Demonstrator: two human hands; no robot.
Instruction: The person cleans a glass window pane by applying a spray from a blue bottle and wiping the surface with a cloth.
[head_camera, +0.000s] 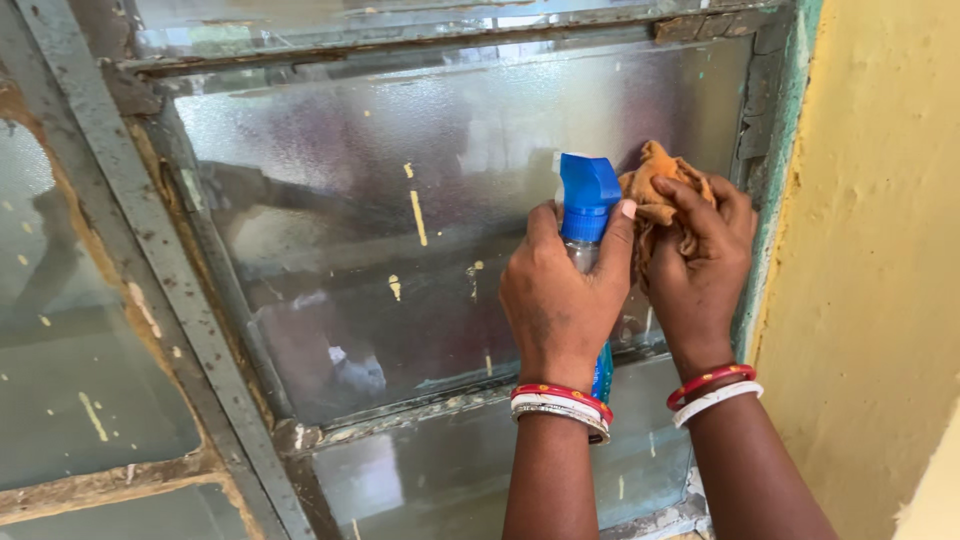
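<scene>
My left hand (560, 300) was closed around the neck of a clear plastic spray bottle with a blue trigger head (587, 205), fingers wrapped on both sides, the bottle held upright just in front of the glass. My right hand (700, 265) was beside it, touching it, and its fingers were pressed together over a crumpled orange-brown cloth (655, 190), pinning this cloth against the upper right corner of the frosted glass pane (400, 230). Red and white bangles (560, 405) sat on both wrists.

As I judged it, the step in hand was wiping the pane after wetting it. The next move would call for sliding the cloth leftward and down over the glass with steady pressure, while the bottle is kept away from the cloth's path.

Around the hands, the pane carried yellow paint drips (419, 217) and dull smears. The grey metal window frame (180, 290) was rusty and flaking, with crumbling putty along the lower bar. A yellow plastered wall (880, 250) stood close at the right, leaving little room for my right elbow.
</scene>
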